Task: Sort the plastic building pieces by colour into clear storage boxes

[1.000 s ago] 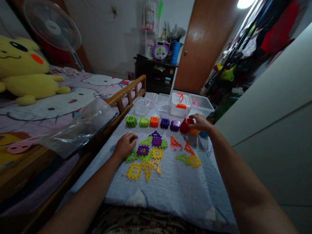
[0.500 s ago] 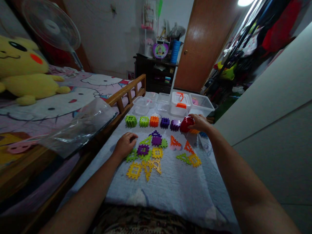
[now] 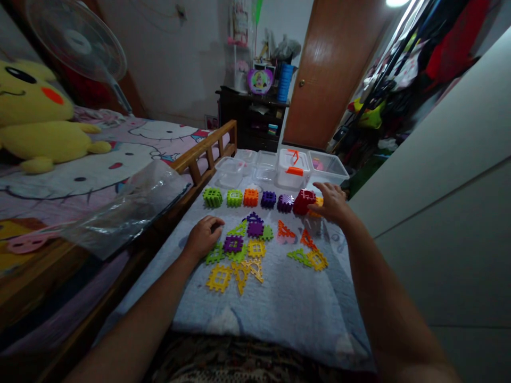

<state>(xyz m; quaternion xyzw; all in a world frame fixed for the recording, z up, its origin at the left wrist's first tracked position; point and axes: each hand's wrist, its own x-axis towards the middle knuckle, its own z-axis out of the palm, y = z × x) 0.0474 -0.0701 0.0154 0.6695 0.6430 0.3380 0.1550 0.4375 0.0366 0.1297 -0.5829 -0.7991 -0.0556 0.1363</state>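
Observation:
My right hand (image 3: 334, 204) is over the right end of a row of stacked plastic building tiles, thumb and fingers spread apart. It is nearest a yellow stack (image 3: 318, 204), which it partly covers, and the red stack (image 3: 304, 202) stands just left of its thumb. My left hand (image 3: 204, 234) rests on the cloth with loosely bent fingers and nothing visible in it. Beside it lie loose tiles: a purple square tile (image 3: 233, 244), a green tile (image 3: 215, 253), a yellow window tile (image 3: 219, 279) and a yellow triangular tile (image 3: 240, 275).
Leftward along the row stand purple (image 3: 286, 202), orange (image 3: 251, 197) and green stacks (image 3: 212, 197). Clear plastic boxes (image 3: 333, 167) are behind, one lidded with orange latches (image 3: 294, 171). A wooden bed rail (image 3: 207, 150) borders the left, a white cabinet (image 3: 447, 170) the right.
My right hand has let go of the red stack and shifted right to the yellow stack, its fingers spreading. My left hand stays where it was. The view has shifted slightly.

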